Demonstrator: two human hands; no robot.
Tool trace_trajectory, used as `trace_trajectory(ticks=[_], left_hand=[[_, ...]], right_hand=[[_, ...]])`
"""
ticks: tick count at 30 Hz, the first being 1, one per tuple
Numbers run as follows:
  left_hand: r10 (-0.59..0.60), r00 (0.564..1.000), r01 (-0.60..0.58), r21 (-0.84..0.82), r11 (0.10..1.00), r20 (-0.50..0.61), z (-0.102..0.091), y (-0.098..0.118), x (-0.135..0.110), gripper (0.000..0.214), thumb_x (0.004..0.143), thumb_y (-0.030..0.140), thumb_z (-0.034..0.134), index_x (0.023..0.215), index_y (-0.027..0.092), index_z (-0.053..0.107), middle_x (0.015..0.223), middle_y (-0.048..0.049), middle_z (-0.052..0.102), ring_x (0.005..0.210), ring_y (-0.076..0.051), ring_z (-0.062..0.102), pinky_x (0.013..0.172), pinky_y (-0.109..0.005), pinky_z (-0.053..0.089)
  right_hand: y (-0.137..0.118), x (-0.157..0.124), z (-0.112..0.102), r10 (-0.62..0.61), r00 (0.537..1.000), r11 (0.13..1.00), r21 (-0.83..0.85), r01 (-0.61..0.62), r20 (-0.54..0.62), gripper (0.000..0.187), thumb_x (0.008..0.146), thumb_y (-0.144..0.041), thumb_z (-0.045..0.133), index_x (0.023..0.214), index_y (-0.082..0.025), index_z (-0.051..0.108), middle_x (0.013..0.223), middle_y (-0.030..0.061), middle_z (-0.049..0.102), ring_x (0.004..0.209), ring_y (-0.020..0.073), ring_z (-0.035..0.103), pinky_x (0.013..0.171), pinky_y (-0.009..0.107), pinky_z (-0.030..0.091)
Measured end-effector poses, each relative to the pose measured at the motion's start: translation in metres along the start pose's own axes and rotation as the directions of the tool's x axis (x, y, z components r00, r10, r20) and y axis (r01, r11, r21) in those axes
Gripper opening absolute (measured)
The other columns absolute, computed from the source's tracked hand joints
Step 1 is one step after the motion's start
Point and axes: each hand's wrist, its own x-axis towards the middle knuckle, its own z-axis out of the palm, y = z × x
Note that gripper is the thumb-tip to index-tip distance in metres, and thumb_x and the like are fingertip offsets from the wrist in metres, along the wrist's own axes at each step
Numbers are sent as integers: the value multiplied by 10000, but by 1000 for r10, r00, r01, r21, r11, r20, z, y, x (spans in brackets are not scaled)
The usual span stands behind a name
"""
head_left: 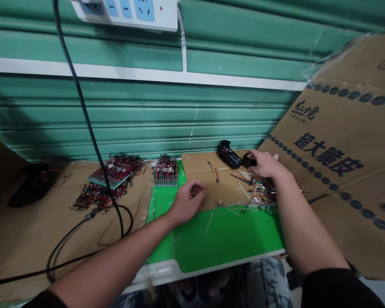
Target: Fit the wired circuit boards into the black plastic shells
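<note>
**Two bare hands at a table of wired circuit boards**

The left hand [188, 202] is curled into a loose fist, knuckles up, resting on a green mat [220, 239] near the mat's far end, with nothing visible in its grip. The right hand [265, 164] is half open, its fingers [253, 157] curving down onto a dark piece [249, 161] that lies against the end of a black plastic handheld device [229, 154]; whether they have hold of it, I cannot tell. The device lies at the far edge of the table, on a cardboard sheet [205, 164] that overlaps the green mat. Just below the right hand, a tangle of thin wires [263, 190] and pale sticks sits near the sheet's right edge, and a few loose leads [212, 171] lie further left.

Toward the table's left end, a block of boards with red and black leads [166, 171] sits on the mat's far corner. Beyond it lies a larger heap of similar boards [115, 173]. A black cable [93, 128] drops from a white power strip [125, 13] past that heap, in front of a teal corrugated shutter [141, 113]. A printed cardboard carton [327, 149] leans at the right.
</note>
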Motion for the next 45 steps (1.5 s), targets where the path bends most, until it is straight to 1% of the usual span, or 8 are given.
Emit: trace_trajectory(ticks=[7, 13, 18, 23, 27, 32, 39, 45], left_hand=[[6, 1000, -6, -18, 1000, -13, 1, -3, 0, 148, 815, 296, 733, 897, 183, 681, 807, -15, 642, 748, -160, 587, 679, -267, 459], [39, 998, -42, -66, 997, -47, 4, 8, -4, 340, 777, 303, 818, 1032, 183, 629, 957, -52, 663, 793, -155, 604, 689, -274, 482], [73, 997, -75, -80, 994, -22, 6, 22, -11, 610, 723, 360, 915, 1232, 189, 625, 1125, -116, 715, 970, -225, 667, 830, -344, 537], [15, 997, -26, -147, 989, -71, 2, 21, -5, 348, 815, 420, 795, 1047, 170, 727, 987, -76, 771, 887, -234, 686, 762, -326, 541], [-157, 963, 98, -257, 961, -219, -4, 13, 9, 355, 718, 460, 815, 872, 153, 727, 785, -33, 726, 738, -204, 647, 661, -293, 507], [-200, 945, 121, -293, 948, -257, -7, 6, 15, 410, 580, 399, 913, 826, 156, 692, 730, -16, 695, 667, -181, 632, 651, -298, 509], [-199, 952, 110, -349, 931, -231, -5, 6, 12, 500, 592, 415, 956, 920, 154, 682, 722, -30, 720, 643, -194, 670, 659, -329, 548], [-187, 958, 93, -380, 920, -217, -6, 12, 12, 443, 630, 451, 955, 819, 150, 691, 720, -42, 722, 644, -180, 662, 655, -310, 536]], right_hand=[[-5, -12, -19, 141, 961, 990, 12, -142, -240, 605, 773, -388, 725, 1302, -171, 530, 1148, 198, 717, 1103, 421, 664, 973, 566, 451], [-67, -39, -30, 112, 820, 886, 430, 173, -561, 671, 719, -598, 839, 1162, -226, 499, 1025, 125, 711, 936, 330, 701, 855, 444, 537], [-147, -72, -4, -63, 960, 510, 818, 266, -273, 643, 726, -663, 841, 1044, -266, 448, 833, 20, 652, 586, 186, 578, 513, 307, 464], [-164, -78, 8, -235, 958, 405, 879, 251, -166, 599, 806, -650, 778, 1132, -247, 478, 917, 41, 693, 664, 181, 628, 580, 295, 507], [-139, -61, 4, -227, 959, 655, 702, 281, -171, 389, 1025, -592, 483, 985, -224, 605, 832, 49, 711, 701, 196, 651, 661, 316, 488], [-121, -46, 14, -114, 993, 971, 209, 120, -44, 260, 907, -433, 686, 770, -217, 645, 770, 91, 721, 736, 243, 680, 651, 321, 427], [-124, -47, 23, -256, 967, 922, 295, 250, -18, 119, 894, -187, 608, 779, -209, 630, 791, 63, 727, 742, 210, 660, 663, 299, 392], [-148, -66, 18, -285, 943, 699, 636, 328, -173, 170, 982, -364, 588, 881, -230, 613, 669, 8, 665, 576, 183, 602, 566, 289, 408]])
